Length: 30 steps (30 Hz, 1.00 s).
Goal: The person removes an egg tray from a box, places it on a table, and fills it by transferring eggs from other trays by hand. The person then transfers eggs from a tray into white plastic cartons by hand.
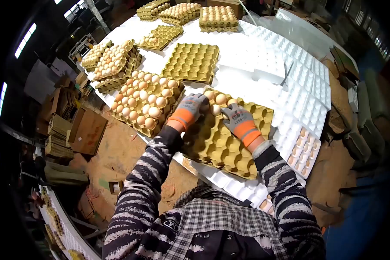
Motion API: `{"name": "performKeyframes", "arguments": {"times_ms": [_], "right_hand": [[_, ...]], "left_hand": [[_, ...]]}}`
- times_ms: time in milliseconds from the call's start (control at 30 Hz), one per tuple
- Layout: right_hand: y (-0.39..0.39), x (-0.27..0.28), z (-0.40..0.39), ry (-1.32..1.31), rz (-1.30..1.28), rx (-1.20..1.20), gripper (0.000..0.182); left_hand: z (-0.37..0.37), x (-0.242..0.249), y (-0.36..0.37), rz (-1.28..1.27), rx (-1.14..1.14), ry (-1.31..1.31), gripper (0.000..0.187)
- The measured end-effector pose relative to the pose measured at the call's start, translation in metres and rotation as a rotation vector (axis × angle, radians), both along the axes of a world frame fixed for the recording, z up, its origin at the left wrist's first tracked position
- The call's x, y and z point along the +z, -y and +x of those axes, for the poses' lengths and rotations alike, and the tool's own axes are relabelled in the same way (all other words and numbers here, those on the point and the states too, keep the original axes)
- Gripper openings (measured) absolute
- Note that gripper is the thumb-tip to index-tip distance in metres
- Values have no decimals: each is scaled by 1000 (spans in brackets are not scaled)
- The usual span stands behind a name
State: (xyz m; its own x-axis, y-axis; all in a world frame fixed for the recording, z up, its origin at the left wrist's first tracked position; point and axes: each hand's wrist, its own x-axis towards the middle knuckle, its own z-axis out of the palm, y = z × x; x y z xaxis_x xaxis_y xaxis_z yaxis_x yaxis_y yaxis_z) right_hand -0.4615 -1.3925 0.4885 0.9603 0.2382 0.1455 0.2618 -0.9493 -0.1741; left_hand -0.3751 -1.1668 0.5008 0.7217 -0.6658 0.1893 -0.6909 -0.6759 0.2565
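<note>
Both my hands wear grey gloves with orange cuffs. My left hand (192,107) is at the upper left corner of a mostly bare yellow-brown egg tray (221,138), its fingers curled beside the eggs there. My right hand (239,119) is over the same tray's upper part, fingers bent near an egg (216,109). Another egg (221,99) sits between the hands. Whether either hand grips an egg is hidden by the gloves. Left of my left hand stands a stack of trays full of eggs (144,100).
An empty egg tray (193,62) lies beyond my hands. More egg stacks (218,18) stand at the far edge. White moulded trays (307,108) cover the right side, one holding brown eggs (303,149). A cardboard box (87,131) is on the floor at left.
</note>
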Motion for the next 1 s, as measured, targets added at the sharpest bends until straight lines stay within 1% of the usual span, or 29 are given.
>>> {"name": "performKeyframes", "arguments": {"times_ms": [67, 100, 133, 200, 233, 267, 300, 333, 367, 400, 433, 467, 500, 533, 567, 600, 633, 667, 700, 733, 767, 800, 833, 867, 900, 933, 967, 1000], "right_hand": [[8, -5, 2, 76, 147, 49, 38], [8, 22, -8, 18, 334, -36, 36], [15, 31, -12, -115, 698, -102, 35], [47, -2, 3, -114, 1265, -214, 39], [48, 8, 5, -156, 1204, -288, 40], [45, 19, 9, -196, 1146, -353, 41], [48, 3, 21, -22, 699, -240, 46], [38, 3, 26, -100, 523, -318, 53], [29, -7, 29, -51, 189, -320, 58], [21, -12, 33, 57, 60, -325, 52], [18, 1, 37, 30, 107, -281, 44], [19, 12, 36, 31, 177, -219, 42], [28, 10, 36, 83, 381, -212, 40], [46, -17, 40, 145, 679, -227, 47], [49, -1, 42, -168, 1052, -405, 55], [76, -30, 58, 45, 1057, -91, 60], [61, -18, 60, -5, 1147, -85, 60], [48, 1, 54, -55, 1230, -95, 60], [54, 0, 63, -153, 1108, -69, 60], [41, 11, 66, -135, 881, 5, 50], [27, 17, 71, -80, 598, 17, 43], [10, 22, 76, -18, 317, 26, 37], [-11, 34, 74, -65, 140, -89, 31], [-10, 20, 84, -83, 41, -119, 33], [-14, 16, 92, -115, -53, -141, 33], [-13, 14, 97, -152, -151, -162, 33], [-26, 33, 92, -235, -250, -183, 43], [-28, 32, 94, -230, -338, -196, 49]], "left_hand": [[10, -7, -6, -101, -38, -63, 46], [13, -8, -10, -154, -29, -33, 42], [6, 0, -16, -339, 38, -59, 39], [14, -10, -22, -838, 200, -563, 34], [23, -23, -27, -960, 60, -712, 31], [10, -4, -19, -974, 28, -845, 32], [15, -16, -9, -754, -70, -674, 36], [-4, 8, 3, -502, -81, -438, 41], [-11, 14, 11, -344, -153, -209, 41], [-12, 0, 26, -290, -95, -108, 36], [-6, -17, 43, -153, -23, -44, 30], [4, -48, 58, -218, 50, 2, 29], [5, -50, 58, -237, 52, -18, 28], [8, -47, 53, -259, 53, -36, 27], [12, -42, 49, -266, -14, 13, 26], [10, -37, 43, -273, -90, 51, 25], [5, -27, 35, -326, -93, 50, 24], [3, -22, 30, -312, -97, 32, 24], [1, -19, 24, -298, -100, 14, 25], [0, -16, 20, -284, -101, -2, 25], [2, -24, 18, -364, -96, -25, 28], [0, -25, 17, -355, -49, -44, 31], [-2, -24, 15, -383, 5, -98, 34], [-3, -22, 12, -411, 58, -151, 37], [-4, -16, 7, -558, 92, -294, 42], [-4, -18, 7, -700, 203, -315, 44], [4, -24, 6, -884, 223, -367, 43], [16, -32, 5, -1066, 238, -422, 41]]}}
